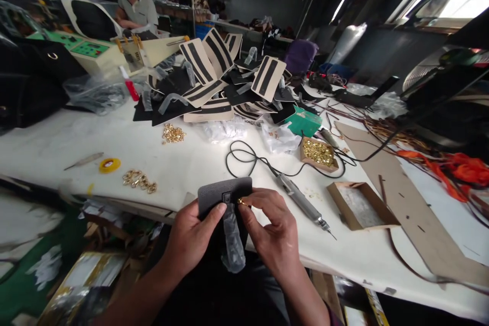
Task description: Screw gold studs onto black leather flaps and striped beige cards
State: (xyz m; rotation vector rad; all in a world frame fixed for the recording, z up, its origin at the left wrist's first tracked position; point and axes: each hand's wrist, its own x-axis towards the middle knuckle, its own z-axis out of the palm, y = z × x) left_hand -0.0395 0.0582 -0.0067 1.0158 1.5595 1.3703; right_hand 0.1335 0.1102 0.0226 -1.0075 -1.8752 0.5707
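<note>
A dark grey panel (209, 194) is held near the table's front edge, with a strap in clear plastic wrap (234, 244) hanging from it. My left hand (193, 237) grips the panel's left side, its thumb pressed beside a small square tab (227, 197). Between the thumb and index finger of my right hand (273, 224) is a small gold metal piece (240, 201), close to the tab. On the table to the left lie gold clasps (139, 181) and a pile of gold rings (173, 133).
A grey electric screwdriver (300, 197) with a black cord lies right of my hands. Beyond it are a box of gold parts (319, 154) and a cardboard tray (362, 206). Striped panels (268, 79) are heaped behind. A person (137, 7) sits at the back left.
</note>
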